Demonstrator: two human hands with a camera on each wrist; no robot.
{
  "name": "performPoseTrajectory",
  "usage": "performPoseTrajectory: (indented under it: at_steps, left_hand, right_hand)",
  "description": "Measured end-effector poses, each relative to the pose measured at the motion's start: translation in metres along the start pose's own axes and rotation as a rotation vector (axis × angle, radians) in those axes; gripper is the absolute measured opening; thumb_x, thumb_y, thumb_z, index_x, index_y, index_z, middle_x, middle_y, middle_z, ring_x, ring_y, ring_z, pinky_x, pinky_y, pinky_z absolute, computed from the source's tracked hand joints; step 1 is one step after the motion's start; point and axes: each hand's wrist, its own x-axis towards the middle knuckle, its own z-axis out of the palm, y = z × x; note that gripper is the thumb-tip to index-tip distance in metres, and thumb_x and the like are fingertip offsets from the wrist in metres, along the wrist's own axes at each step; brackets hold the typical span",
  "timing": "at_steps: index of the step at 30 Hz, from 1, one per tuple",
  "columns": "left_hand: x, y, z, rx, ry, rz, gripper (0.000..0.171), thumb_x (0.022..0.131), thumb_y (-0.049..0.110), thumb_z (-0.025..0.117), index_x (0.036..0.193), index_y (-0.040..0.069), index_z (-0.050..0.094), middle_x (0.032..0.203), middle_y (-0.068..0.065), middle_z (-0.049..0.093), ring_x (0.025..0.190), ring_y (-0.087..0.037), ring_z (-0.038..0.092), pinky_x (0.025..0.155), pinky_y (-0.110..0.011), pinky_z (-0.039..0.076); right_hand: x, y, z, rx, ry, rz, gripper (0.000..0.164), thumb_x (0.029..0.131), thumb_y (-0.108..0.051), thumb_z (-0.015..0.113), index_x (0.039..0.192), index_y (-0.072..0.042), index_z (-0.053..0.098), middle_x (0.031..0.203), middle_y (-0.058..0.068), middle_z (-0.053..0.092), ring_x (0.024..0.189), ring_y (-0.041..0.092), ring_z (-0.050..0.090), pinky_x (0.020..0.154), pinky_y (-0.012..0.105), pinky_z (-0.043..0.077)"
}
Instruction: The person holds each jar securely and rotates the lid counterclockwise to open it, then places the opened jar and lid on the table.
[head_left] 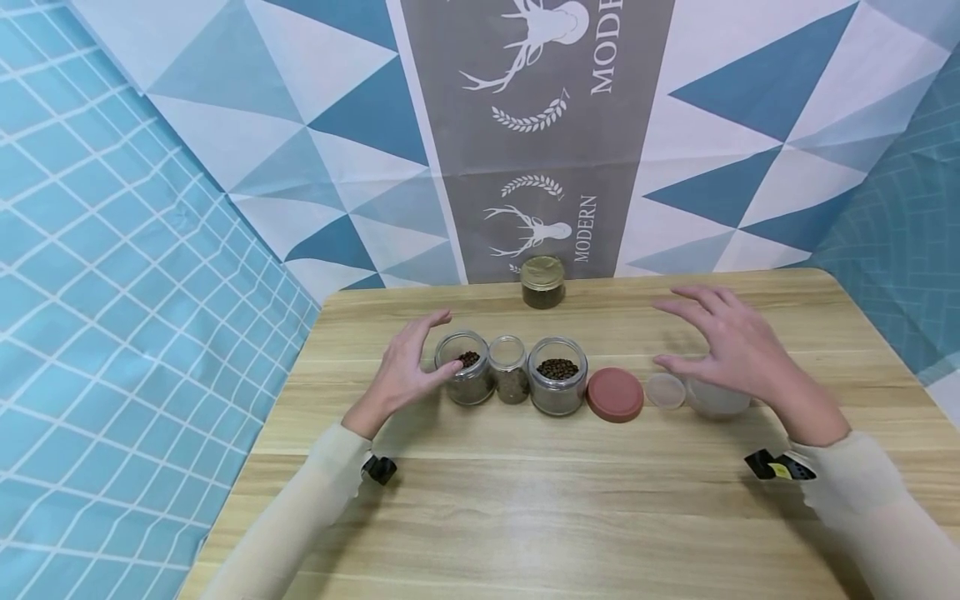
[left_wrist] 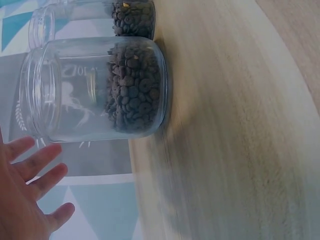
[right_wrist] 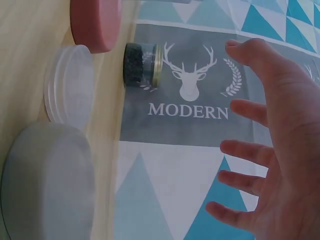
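Note:
My left hand (head_left: 401, 367) is held beside the leftmost open glass jar (head_left: 470, 387), thumb and fingers spread and holding nothing. In the left wrist view that jar, partly filled with small dark brown pellets (left_wrist: 135, 90), stands near the fingertips. A narrower open jar (head_left: 513, 387) with dark contents stands to its right, followed by another wide open jar (head_left: 558, 396) of brown pellets. My right hand (head_left: 731, 346) hovers over a whitish translucent lid (head_left: 717, 402), its fingers spread and bare. The right wrist view shows this lid (right_wrist: 50, 185) below the hand.
A red lid (head_left: 615, 395) and a small clear lid (head_left: 665, 391) lie between the jars and the whitish lid. At the back of the wooden table (head_left: 525, 517), a gold-lidded jar (head_left: 543, 287) stands before the patterned wall cloth (head_left: 300, 125).

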Motion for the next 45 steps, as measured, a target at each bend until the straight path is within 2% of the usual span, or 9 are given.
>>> performPoseTrajectory:
  at_steps: [3, 9, 19, 24, 31, 34, 37, 45]
  left_hand:
    - [0.000, 0.000, 0.001, -0.007, 0.005, 0.000, 0.094, 0.092, 0.066, 0.068, 0.166, 0.010, 0.051, 0.162, -0.016, 0.065, 0.155, -0.043, 0.056, 0.129, -0.076, 0.039]
    - [-0.002, -0.001, 0.003, -0.024, 0.003, -0.002, 0.096, 0.093, 0.067, 0.069, 0.166, 0.007, 0.051, 0.163, -0.018, 0.064, 0.155, -0.044, 0.055, 0.129, -0.078, 0.037]
    - [-0.004, -0.002, 0.004, -0.030, -0.004, -0.022, 0.098, 0.092, 0.064, 0.070, 0.167, 0.005, 0.049, 0.165, -0.017, 0.063, 0.158, -0.045, 0.052, 0.131, -0.078, 0.034]
    - [-0.004, -0.002, 0.005, -0.032, -0.004, -0.029, 0.096, 0.092, 0.061, 0.071, 0.167, 0.004, 0.049, 0.165, -0.017, 0.063, 0.158, -0.044, 0.052, 0.131, -0.078, 0.034]
    - [-0.004, -0.002, 0.006, -0.028, -0.017, -0.031, 0.099, 0.093, 0.068, 0.069, 0.168, 0.007, 0.049, 0.166, -0.016, 0.062, 0.160, -0.044, 0.051, 0.132, -0.077, 0.033]
    - [-0.005, -0.002, 0.006, -0.028, -0.022, -0.034, 0.101, 0.093, 0.073, 0.067, 0.168, 0.007, 0.048, 0.166, -0.016, 0.062, 0.160, -0.044, 0.050, 0.132, -0.078, 0.033]
    - [-0.005, -0.002, 0.007, -0.031, -0.022, -0.036, 0.103, 0.093, 0.074, 0.067, 0.168, 0.006, 0.048, 0.166, -0.017, 0.062, 0.159, -0.045, 0.051, 0.132, -0.078, 0.032]
    - [-0.006, -0.002, 0.008, -0.035, -0.022, -0.048, 0.102, 0.093, 0.073, 0.067, 0.168, 0.007, 0.048, 0.166, -0.018, 0.062, 0.158, -0.045, 0.052, 0.132, -0.079, 0.031]
  right_hand:
    - [0.002, -0.002, 0.004, -0.009, 0.000, 0.000, 0.081, 0.075, -0.041, 0.094, 0.149, -0.019, 0.070, 0.152, 0.023, 0.068, 0.134, 0.051, 0.062, 0.087, 0.074, 0.058]
    - [0.010, -0.005, 0.010, 0.024, 0.031, -0.019, 0.077, 0.076, -0.041, 0.093, 0.146, -0.016, 0.073, 0.154, 0.024, 0.066, 0.137, 0.052, 0.061, 0.096, 0.076, 0.056]
    - [0.042, -0.011, 0.017, 0.023, 0.043, -0.062, 0.072, 0.080, -0.041, 0.090, 0.147, -0.018, 0.074, 0.155, 0.022, 0.067, 0.136, 0.051, 0.062, 0.095, 0.070, 0.059]
    - [0.060, -0.016, 0.025, 0.027, 0.021, -0.070, 0.069, 0.084, -0.042, 0.089, 0.147, -0.017, 0.074, 0.156, 0.022, 0.067, 0.138, 0.050, 0.062, 0.101, 0.070, 0.058]
    - [0.082, -0.021, 0.035, 0.016, -0.023, -0.060, 0.067, 0.089, -0.046, 0.087, 0.148, -0.021, 0.073, 0.160, 0.021, 0.065, 0.142, 0.051, 0.060, 0.097, 0.070, 0.060]
    - [0.091, -0.023, 0.038, 0.017, -0.043, -0.067, 0.067, 0.089, -0.046, 0.087, 0.149, -0.020, 0.072, 0.160, 0.022, 0.063, 0.142, 0.052, 0.060, 0.100, 0.072, 0.059]
    - [0.101, -0.026, 0.040, 0.010, -0.062, -0.071, 0.066, 0.090, -0.047, 0.087, 0.149, -0.020, 0.072, 0.161, 0.022, 0.063, 0.141, 0.052, 0.060, 0.095, 0.070, 0.061]
    - [0.125, -0.033, 0.051, -0.017, -0.111, -0.066, 0.067, 0.092, -0.046, 0.087, 0.151, -0.019, 0.071, 0.165, 0.022, 0.060, 0.149, 0.053, 0.054, 0.098, 0.075, 0.060]
